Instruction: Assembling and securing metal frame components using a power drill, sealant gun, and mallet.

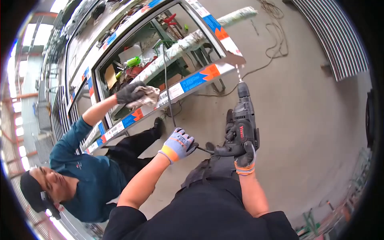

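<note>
My right hand (245,159), in a grey and orange glove, grips the rear of a black hammer drill (243,126). Its long spiral bit (239,73) points away from me, with the tip close to the near right corner of a framed panel (188,87); I cannot tell if they touch. Blue, orange and white protective film covers the frame. My left hand (178,145), in a light purple-grey glove with a yellow cuff, is closed around the drill's power cord (205,150). From that hand the cord runs up over the frame's near edge.
A co-worker (86,180) stands at the left, a dark-gloved hand (131,93) holding a rag (146,98) on the frame. Behind the frame lie a long wrapped roll (188,42) and assorted tools. A loose cable (276,40) trails over the floor; ribbed metal profiles (332,32) are stacked far right.
</note>
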A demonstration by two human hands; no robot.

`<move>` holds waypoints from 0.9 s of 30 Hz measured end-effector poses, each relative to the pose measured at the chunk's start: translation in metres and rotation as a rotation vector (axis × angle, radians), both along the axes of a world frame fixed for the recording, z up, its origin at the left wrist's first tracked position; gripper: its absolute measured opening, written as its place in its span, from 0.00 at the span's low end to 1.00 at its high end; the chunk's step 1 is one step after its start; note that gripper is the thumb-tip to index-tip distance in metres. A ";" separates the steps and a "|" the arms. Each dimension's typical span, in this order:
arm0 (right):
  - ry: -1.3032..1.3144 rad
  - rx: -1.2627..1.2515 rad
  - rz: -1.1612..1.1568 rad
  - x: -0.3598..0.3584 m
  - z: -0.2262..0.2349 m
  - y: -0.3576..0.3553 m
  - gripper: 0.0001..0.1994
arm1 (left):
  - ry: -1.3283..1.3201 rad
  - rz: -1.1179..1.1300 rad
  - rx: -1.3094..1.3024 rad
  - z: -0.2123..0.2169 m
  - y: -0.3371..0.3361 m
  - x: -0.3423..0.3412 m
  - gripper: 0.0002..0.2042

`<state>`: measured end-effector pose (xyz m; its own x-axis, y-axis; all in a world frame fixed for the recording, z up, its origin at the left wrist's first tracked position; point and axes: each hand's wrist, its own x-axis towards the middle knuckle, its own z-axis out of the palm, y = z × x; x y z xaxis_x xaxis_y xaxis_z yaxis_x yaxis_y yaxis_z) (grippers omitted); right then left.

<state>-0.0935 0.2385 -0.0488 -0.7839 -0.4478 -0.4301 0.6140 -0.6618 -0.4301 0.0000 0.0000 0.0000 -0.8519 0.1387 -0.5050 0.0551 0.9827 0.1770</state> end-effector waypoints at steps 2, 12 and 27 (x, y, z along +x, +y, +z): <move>0.028 0.090 0.042 0.010 0.006 -0.009 0.34 | -0.080 -0.079 -0.049 -0.007 -0.012 -0.009 0.15; -0.049 0.077 0.014 0.077 -0.021 0.025 0.34 | -0.065 -0.243 0.004 -0.036 0.025 0.036 0.13; 0.239 0.196 0.089 0.047 -0.068 0.045 0.35 | 0.097 -0.288 -0.111 -0.060 -0.007 -0.060 0.13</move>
<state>-0.0470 0.2838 -0.1170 -0.8348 -0.4457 -0.3232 0.5318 -0.5008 -0.6829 -0.0595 -0.0068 -0.0601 -0.8304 0.3300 -0.4489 0.3454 0.9371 0.0501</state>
